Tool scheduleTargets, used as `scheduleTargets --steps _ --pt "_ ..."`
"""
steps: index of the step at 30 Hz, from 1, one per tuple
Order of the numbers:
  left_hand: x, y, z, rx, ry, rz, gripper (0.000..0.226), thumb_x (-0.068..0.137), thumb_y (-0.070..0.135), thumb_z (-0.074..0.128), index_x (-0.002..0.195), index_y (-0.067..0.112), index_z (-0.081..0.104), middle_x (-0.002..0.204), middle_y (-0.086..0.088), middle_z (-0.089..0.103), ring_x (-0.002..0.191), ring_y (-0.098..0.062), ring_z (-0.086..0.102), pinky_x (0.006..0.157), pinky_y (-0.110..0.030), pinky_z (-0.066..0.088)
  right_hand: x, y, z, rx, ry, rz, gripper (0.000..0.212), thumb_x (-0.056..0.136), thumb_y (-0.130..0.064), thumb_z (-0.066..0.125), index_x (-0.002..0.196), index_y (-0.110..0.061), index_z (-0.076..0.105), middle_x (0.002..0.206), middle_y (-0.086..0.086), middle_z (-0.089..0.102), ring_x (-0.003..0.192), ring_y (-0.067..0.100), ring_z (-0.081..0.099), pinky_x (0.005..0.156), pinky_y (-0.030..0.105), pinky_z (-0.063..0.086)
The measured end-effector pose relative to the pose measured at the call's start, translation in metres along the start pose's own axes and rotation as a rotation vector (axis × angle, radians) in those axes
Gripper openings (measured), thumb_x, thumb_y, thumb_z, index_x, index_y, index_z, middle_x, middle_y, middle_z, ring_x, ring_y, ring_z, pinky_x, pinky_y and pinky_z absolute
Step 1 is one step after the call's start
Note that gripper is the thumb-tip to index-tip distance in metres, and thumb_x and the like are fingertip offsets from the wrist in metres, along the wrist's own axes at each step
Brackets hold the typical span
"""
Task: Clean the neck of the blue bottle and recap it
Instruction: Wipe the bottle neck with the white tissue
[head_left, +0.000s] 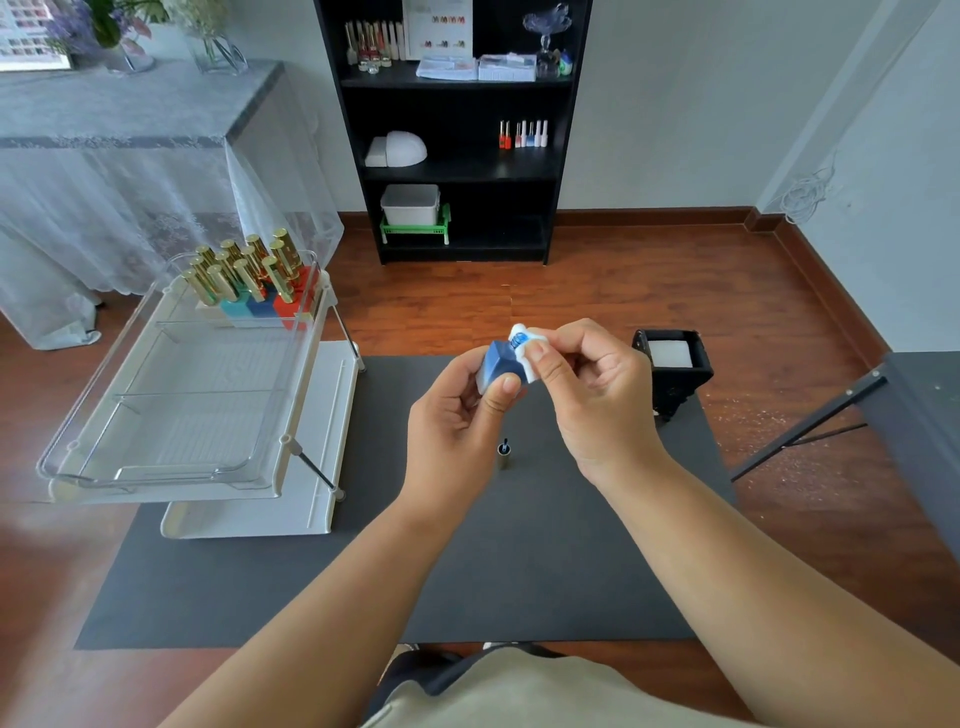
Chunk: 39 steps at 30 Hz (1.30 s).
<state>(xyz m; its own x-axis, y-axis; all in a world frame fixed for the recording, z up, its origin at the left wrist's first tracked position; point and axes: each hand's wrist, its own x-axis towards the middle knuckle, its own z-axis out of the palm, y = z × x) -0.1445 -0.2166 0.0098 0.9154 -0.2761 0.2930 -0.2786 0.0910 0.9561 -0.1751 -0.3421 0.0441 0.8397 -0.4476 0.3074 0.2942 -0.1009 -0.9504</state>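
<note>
**Bottle neck wrapped in white pad, cap off**

Left hand (457, 415) grips the blue bottle (497, 365), a faceted glossy block, tilted, held above the dark mat (260, 587). Right hand (587, 384) pinches a soft white pad (527, 353) around the threaded neck. Cap with brush (504, 451) stands upright on the mat below the bottle. Black box (675, 371) just right of the bottle holds white pads.
</note>
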Motion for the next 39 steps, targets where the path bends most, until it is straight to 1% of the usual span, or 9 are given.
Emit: scheduleTargets --steps 5,10,12,15,18,23,27,35,39 --pt "-0.004 0.000 0.005 0.041 0.073 0.025 0.020 0.096 0.034 0.062 0.114 0.026 0.068 0.086 -0.009 0.069 0.080 -0.040 0.064 0.074 -0.052 0.057 -0.003 0.000 0.007 0.016 0.034 -0.030 0.008 0.086 -0.006 0.064 0.078 -0.006 0.064 0.082 0.004 0.069 0.082 0.006 0.069 0.076 0.019 0.052" --pt "-0.005 -0.001 0.010 -0.029 0.104 -0.031 0.017 0.094 0.040 0.061 0.109 0.034 0.069 0.084 -0.010 0.068 0.074 -0.021 0.061 0.072 -0.046 0.058 -0.001 0.000 0.010 0.022 0.026 -0.076 0.009 0.088 -0.001 0.061 0.080 -0.005 0.063 0.071 -0.002 0.065 0.072 0.006 0.066 0.073 0.018 0.051" --pt "-0.007 -0.001 0.010 -0.109 0.092 -0.077 0.022 0.095 0.039 0.059 0.109 0.025 0.070 0.086 -0.003 0.071 0.083 -0.017 0.066 0.079 -0.051 0.058 0.001 -0.001 0.011 0.076 0.017 -0.006 0.012 0.087 -0.005 0.062 0.077 -0.010 0.064 0.071 -0.007 0.068 0.079 0.009 0.068 0.076 0.020 0.051" --pt "-0.009 0.002 0.010 -0.217 0.063 -0.105 0.028 0.095 0.036 0.058 0.109 0.016 0.070 0.092 0.002 0.073 0.093 -0.016 0.069 0.085 -0.039 0.058 0.008 -0.005 0.009 0.300 -0.028 0.234 0.017 0.085 -0.009 0.066 0.070 -0.015 0.068 0.077 -0.003 0.070 0.077 0.014 0.062 0.077 0.023 0.049" --pt "-0.011 0.005 0.010 -0.242 0.027 -0.116 0.029 0.095 0.035 0.058 0.113 0.017 0.070 0.099 -0.002 0.075 0.097 -0.015 0.070 0.086 -0.032 0.057 0.021 -0.009 -0.005 0.399 -0.099 0.356 0.012 0.081 -0.020 0.066 0.082 -0.013 0.076 0.086 -0.001 0.073 0.066 0.010 0.045 0.076 0.022 0.044" --pt "-0.013 0.007 0.008 -0.224 0.002 -0.087 0.025 0.094 0.034 0.059 0.113 0.023 0.070 0.105 -0.002 0.075 0.097 -0.014 0.071 0.087 -0.030 0.056 0.030 -0.016 -0.025 0.289 -0.335 0.302 0.017 0.080 -0.027 0.069 0.090 -0.016 0.078 0.092 -0.003 0.075 0.070 0.004 0.055 0.077 0.021 0.045" --pt "-0.013 0.007 0.005 -0.189 -0.015 -0.062 0.023 0.094 0.036 0.059 0.113 0.027 0.070 0.096 0.007 0.074 0.091 -0.015 0.068 0.089 -0.036 0.057 0.027 -0.019 -0.032 0.160 -0.436 0.272 0.021 0.080 -0.032 0.071 0.094 -0.017 0.077 0.103 0.006 0.074 0.096 0.021 0.061 0.090 0.039 0.043" --pt "-0.013 0.004 0.001 -0.064 -0.026 0.024 0.020 0.095 0.030 0.060 0.113 0.032 0.068 0.086 -0.002 0.070 0.078 -0.021 0.062 0.073 -0.051 0.057 0.027 -0.031 -0.033 -0.136 -0.533 0.130 0.019 0.079 -0.026 0.075 0.096 -0.017 0.076 0.091 -0.005 0.072 0.088 0.013 0.066 0.082 0.025 0.052" --pt "-0.010 0.006 -0.004 0.055 -0.009 0.105 0.021 0.097 0.020 0.061 0.115 0.032 0.065 0.082 -0.013 0.063 0.066 -0.034 0.055 0.062 -0.045 0.054 0.025 -0.034 -0.031 -0.194 -0.499 0.032 0.015 0.079 -0.024 0.074 0.092 -0.017 0.075 0.088 -0.008 0.071 0.084 0.013 0.066 0.079 0.025 0.053"
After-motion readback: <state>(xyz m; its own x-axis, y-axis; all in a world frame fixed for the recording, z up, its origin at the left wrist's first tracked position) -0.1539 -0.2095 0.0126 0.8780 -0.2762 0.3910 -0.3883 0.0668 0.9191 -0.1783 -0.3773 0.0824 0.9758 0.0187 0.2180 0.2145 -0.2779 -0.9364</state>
